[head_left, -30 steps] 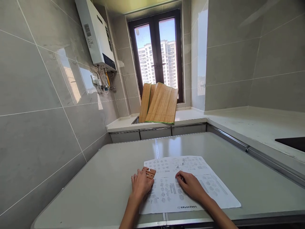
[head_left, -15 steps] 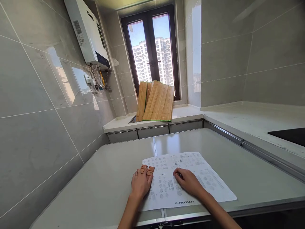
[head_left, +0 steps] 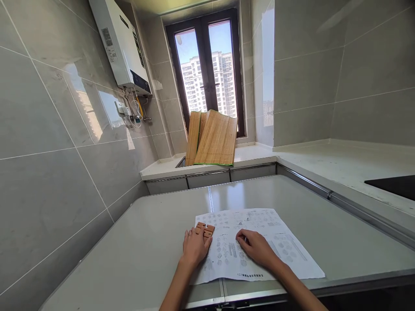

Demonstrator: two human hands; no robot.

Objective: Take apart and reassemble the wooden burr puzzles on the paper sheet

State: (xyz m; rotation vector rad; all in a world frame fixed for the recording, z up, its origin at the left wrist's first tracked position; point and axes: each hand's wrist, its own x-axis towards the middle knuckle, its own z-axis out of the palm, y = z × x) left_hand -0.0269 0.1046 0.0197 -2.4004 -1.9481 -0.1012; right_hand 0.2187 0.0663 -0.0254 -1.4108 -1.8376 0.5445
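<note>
My left hand (head_left: 194, 247) lies over a brown notched wooden block (head_left: 209, 229), its thumb along the right side and its fingers over the left part. Grooves, cut-outs and a small dark mark show on the block; my fingers cover the rest. Beneath both hands a white printed sheet (head_left: 227, 272) with rows of small grey drawings is spread out, slightly wavy at its near edge. My right hand (head_left: 257, 247) rests on the middle of the sheet with its fingers curled in and thumb against them. Whatever may be inside that curl is hidden.
The sheet lies on a pale glossy table (head_left: 136, 250) with a metal edge. Behind it, folded bamboo mats (head_left: 217, 138) lean on the white counter (head_left: 256, 151) by the window (head_left: 205, 69). A water heater (head_left: 119, 47) hangs at the left; a black panel (head_left: 394, 185) lies right.
My left hand has shifted slightly right together with the wooden block. The sheet has slid a little to the right too. My right hand stays almost where it was.
</note>
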